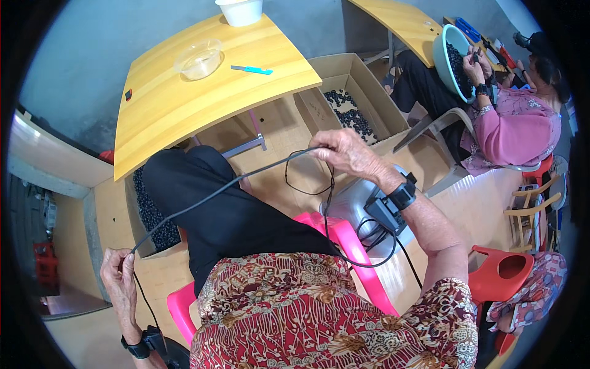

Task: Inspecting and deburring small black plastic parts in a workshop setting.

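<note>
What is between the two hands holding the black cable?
In the head view, the cable stretches from left hand to right hand, crossing over a black-trousered leg.

Red patterned top, black trousers, black wrist devices on both arms

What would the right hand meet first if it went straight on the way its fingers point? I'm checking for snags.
Probably the yellow table: the right hand, pinching the black cable, points up-left toward its near edge. Depth is unclear.

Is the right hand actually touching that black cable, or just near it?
Touching. The head view shows the right hand with its fingers pinched on the black cable, which runs taut across the lap to the left hand.
</note>
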`<state>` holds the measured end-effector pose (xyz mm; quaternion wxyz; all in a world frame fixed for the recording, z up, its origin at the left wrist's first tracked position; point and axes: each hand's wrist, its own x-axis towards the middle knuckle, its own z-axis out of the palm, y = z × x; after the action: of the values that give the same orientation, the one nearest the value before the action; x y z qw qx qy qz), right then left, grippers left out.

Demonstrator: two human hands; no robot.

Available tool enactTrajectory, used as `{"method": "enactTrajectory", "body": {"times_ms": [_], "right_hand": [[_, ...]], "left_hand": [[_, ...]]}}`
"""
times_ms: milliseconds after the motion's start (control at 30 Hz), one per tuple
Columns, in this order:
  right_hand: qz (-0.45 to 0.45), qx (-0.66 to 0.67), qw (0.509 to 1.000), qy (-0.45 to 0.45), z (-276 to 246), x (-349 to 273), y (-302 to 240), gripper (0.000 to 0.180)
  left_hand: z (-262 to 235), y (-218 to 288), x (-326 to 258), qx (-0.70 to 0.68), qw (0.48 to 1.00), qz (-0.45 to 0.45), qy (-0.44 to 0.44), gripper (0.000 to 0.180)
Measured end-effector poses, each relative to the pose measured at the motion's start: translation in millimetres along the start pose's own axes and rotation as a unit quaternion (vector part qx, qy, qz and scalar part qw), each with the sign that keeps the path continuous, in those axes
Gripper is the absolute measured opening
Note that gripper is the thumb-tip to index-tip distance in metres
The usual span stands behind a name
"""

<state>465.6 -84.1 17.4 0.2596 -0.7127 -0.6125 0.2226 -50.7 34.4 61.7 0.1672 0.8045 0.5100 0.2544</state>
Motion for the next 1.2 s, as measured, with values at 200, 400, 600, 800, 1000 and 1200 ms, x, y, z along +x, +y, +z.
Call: {"method": "enactTrajectory", "body": {"times_ms": [200,400,600,800,1000,1200], "right_hand": [[-0.073,-0.184,0.977,0.075,43,1,59,0.017],[0.171,-0.304,0.922,-0.168,68,-7,107,0.039],[0.178,-0.323,0.833,-0.413,104,-23,143,0.057],[0.234,-0.292,0.811,-0.450,116,-20,170,0.070],[0.235,-0.288,0.814,-0.446,109,-22,165,0.074],[0.220,-0.290,0.812,-0.456,107,-23,164,0.078]], "left_hand": [[-9,-48,-2,-0.016,0.999,-0.045,0.010,0.013],[-23,-89,9,-0.059,0.994,-0.088,0.039,0.016],[-31,-90,30,-0.039,0.994,-0.081,0.054,0.018],[-11,-4,57,0.033,0.999,-0.008,0.017,0.016],[22,90,62,0.087,0.984,0.153,0.000,0.006],[-1,66,51,0.068,0.995,0.065,-0.013,0.003]]}}
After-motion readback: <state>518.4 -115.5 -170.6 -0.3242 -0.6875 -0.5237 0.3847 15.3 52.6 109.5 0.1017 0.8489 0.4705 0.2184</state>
